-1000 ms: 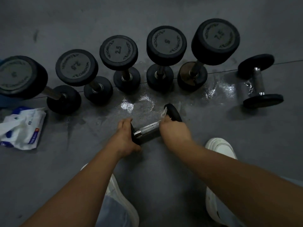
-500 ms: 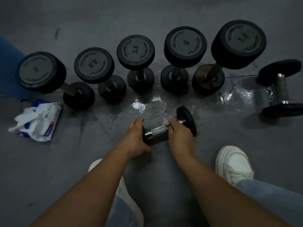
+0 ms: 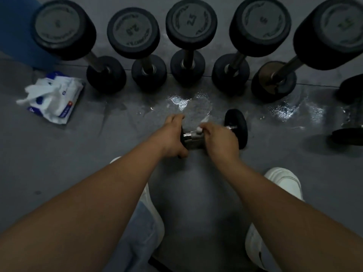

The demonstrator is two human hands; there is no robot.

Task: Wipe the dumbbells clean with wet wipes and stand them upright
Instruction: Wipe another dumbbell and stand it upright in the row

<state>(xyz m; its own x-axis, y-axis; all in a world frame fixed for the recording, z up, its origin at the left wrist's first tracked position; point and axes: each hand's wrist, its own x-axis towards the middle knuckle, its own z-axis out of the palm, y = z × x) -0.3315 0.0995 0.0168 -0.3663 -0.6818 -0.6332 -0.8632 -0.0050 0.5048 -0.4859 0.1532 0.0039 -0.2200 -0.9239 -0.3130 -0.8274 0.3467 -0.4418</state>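
Observation:
A small black dumbbell (image 3: pixel 236 126) lies on its side on the grey floor in front of me. My left hand (image 3: pixel 173 136) grips its left head, which is mostly hidden under the fingers. My right hand (image 3: pixel 221 139) is curled round the chrome handle with a white wet wipe (image 3: pixel 200 130) pressed against it; a corner of the wipe sticks out above my fingers. The right head is bare. Several black dumbbells stand upright in a row behind, among them a 2.5 one (image 3: pixel 191 24).
A pack of wet wipes (image 3: pixel 56 96) lies on the floor at the left, below a blue mat (image 3: pixel 15 26). Another dumbbell (image 3: pixel 349 114) lies on its side at the right edge. Wet patches (image 3: pixel 188 105) shine on the floor. My white shoes (image 3: pixel 282 182) are close below.
My right hand with the wipe has slid left along the handle, towards my left hand. My view has dropped closer to the floor and shifted left.

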